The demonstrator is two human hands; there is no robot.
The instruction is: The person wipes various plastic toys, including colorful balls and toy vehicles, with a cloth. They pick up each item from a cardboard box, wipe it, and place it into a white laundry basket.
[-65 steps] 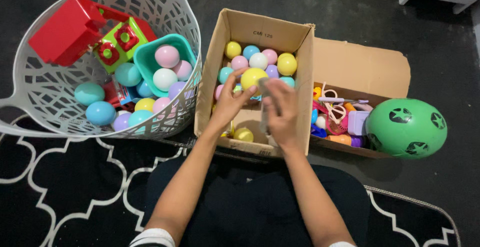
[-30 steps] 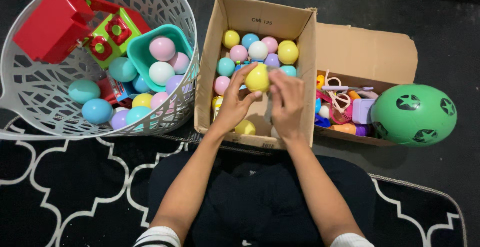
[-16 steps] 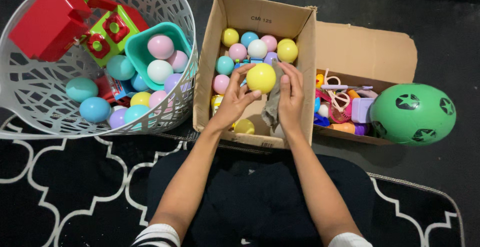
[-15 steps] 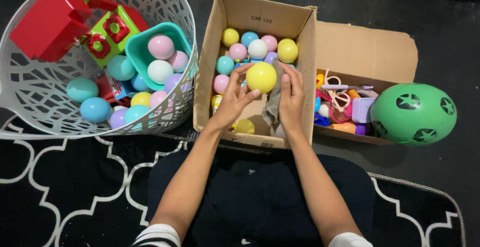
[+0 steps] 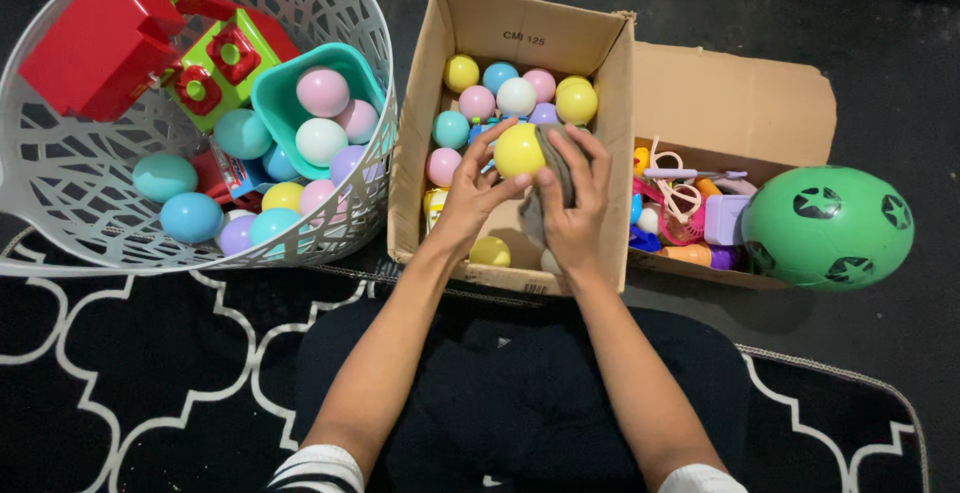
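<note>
Gripped between the fingers of the left hand (image 5: 468, 191): a yellow ball (image 5: 519, 150), held above the open cardboard box (image 5: 612, 133), over its middle. Pressed against the ball's right side, a grey cloth (image 5: 556, 168) bunched in the closed right hand (image 5: 573, 203). Both hands equally near, ball left of cloth, touching. No long axis to speak of, being round. Below in the box: pastel balls toward the far wall, one more yellow ball (image 5: 490, 251) near the front wall. Left of the box, touching it, a white lattice basket (image 5: 60, 213) with more balls, a teal tub (image 5: 275, 103) and red and green blocks. Right of the box, a lower carton of small toys (image 5: 690, 215) and a green ball (image 5: 827, 227) against it.
</note>
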